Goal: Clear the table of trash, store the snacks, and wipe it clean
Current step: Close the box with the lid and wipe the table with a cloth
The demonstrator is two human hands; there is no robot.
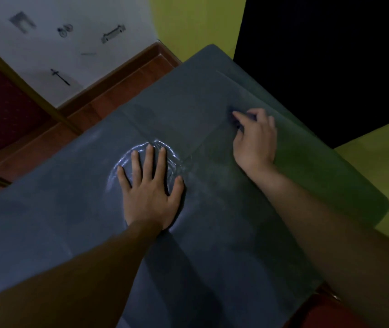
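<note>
- Pressing the left hand (151, 192) flat, fingers spread straight, onto the grey table cover (70, 221) near its middle.
- Gripping a small dark cloth (236, 123) in the right hand (255, 143), fingers curled, against the cover toward the far right.

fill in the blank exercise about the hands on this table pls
1. The left hand presses flat on the table cover with its fingers ____.
2. The right hand has its fingers ____ round a dark cloth.
3. The shiny ring of wrinkles in the cover surrounds the ____ hand.

Missing words: spread; curled; left
</note>
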